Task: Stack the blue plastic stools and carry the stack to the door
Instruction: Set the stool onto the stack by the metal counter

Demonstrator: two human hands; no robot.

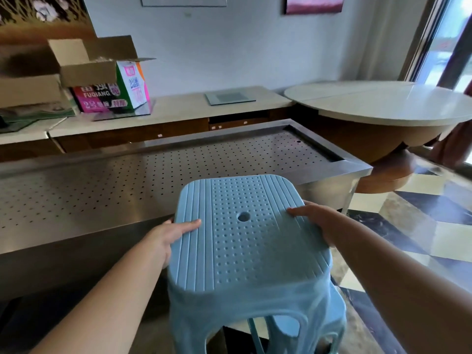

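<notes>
The stack of blue stools is at the 6 o'clock part of the view, before the steel worktop. The left hand grips the seat edge at 9 o'clock, thumb on top; the right hand grips it at 3 o'clock.

I am reading "FUQIANG" and a "2" on the pink carton sitting on the counter behind the steel table.

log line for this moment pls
phase: carrying | left hand: grips stool stack left edge | right hand: grips right edge | beside: steel counter
</notes>
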